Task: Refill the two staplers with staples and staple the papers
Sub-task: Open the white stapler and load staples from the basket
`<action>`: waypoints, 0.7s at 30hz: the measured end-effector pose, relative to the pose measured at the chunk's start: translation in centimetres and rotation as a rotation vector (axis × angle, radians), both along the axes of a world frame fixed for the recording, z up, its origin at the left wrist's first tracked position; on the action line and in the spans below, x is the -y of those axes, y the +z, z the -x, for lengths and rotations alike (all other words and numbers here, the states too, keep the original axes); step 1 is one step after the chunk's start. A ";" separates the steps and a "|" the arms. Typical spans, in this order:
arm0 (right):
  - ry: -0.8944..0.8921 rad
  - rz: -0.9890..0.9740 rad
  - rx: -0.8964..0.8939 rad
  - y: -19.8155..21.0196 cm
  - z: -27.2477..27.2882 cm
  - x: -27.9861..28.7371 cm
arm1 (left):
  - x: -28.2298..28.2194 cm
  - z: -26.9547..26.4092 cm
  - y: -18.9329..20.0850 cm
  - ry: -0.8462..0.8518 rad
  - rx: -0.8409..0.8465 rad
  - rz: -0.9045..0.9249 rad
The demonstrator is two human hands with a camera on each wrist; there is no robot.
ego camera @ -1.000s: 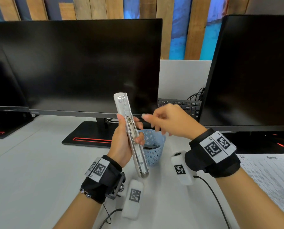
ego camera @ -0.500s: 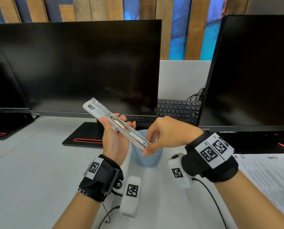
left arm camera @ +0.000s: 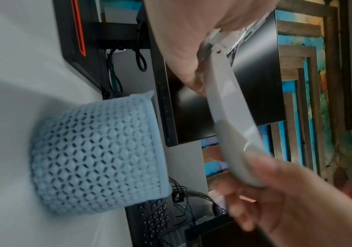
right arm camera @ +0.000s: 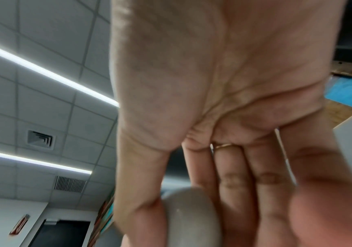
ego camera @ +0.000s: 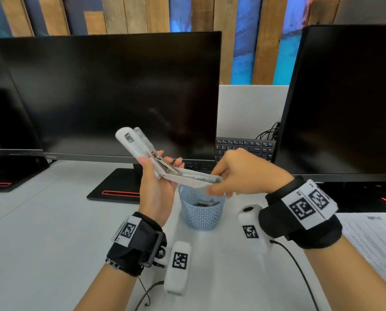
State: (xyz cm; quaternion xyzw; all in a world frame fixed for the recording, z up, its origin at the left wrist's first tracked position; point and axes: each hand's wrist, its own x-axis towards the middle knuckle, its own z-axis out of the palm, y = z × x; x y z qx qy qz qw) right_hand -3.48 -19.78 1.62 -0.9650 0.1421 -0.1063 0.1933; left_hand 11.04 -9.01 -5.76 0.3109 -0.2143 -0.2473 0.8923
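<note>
A white stapler (ego camera: pixel 142 151) is held in the air above the desk, hinged apart into a bent shape with its metal magazine showing at the hinge. My left hand (ego camera: pixel 158 176) grips it near the hinge, thumb on one side and fingers on the other. My right hand (ego camera: pixel 230 178) pinches the rounded end of the lower half (left arm camera: pixel 232 127) between thumb and fingers; that grey-white tip (right arm camera: pixel 190 217) shows in the right wrist view. Below the hands stands a light blue mesh basket (ego camera: pixel 202 212) with small dark boxes inside. Printed papers (ego camera: pixel 371 245) lie at the right.
Two large dark monitors (ego camera: pixel 111 95) stand at the back, the middle one on a black base with a red stripe (ego camera: pixel 118 187). A black keyboard (ego camera: pixel 243 149) lies behind the right hand. White desk surface (ego camera: pixel 41 239) spreads to the left and front.
The stapler went from upright to tilted, then hinged apart. My right hand moved from beside it to its lower end and pulled that half down toward the basket.
</note>
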 end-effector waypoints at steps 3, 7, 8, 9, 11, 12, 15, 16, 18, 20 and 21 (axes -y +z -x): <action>0.014 -0.033 0.147 1.1 0.9 -0.1 | 0.2 0.5 -0.1 0.028 0.142 -0.102; 0.026 -0.020 0.222 1.7 1.6 -0.3 | 0.3 0.9 -0.2 -0.033 0.168 -0.102; 0.021 -0.029 0.246 1.7 1.5 -0.2 | 0.3 0.8 -0.1 -0.051 0.164 -0.092; 0.014 -0.047 0.277 1.7 1.4 -0.1 | 0.1 0.8 0.0 -0.065 0.175 -0.089; -0.003 -0.107 0.368 1.4 1.0 -0.1 | -0.1 1.0 0.0 -0.094 0.259 -0.109; -0.010 -0.143 0.422 1.3 0.7 -0.1 | -0.2 1.2 -0.1 -0.110 0.327 -0.134; -0.015 -0.250 0.528 0.9 0.3 0.2 | 0.0 1.9 -0.5 -0.150 0.431 -0.196; -0.008 -0.288 0.526 0.9 0.4 0.4 | 0.0 2.0 -0.5 -0.163 0.430 -0.194; 0.038 -0.367 0.488 1.0 0.6 0.8 | 0.0 2.0 -0.6 -0.184 0.424 -0.182; 0.088 -0.406 0.453 1.0 0.8 1.2 | -0.2 1.9 -0.5 -0.195 0.406 -0.180; 0.104 -0.405 0.437 0.8 0.7 1.5 | -0.2 1.8 -0.5 -0.200 0.401 -0.183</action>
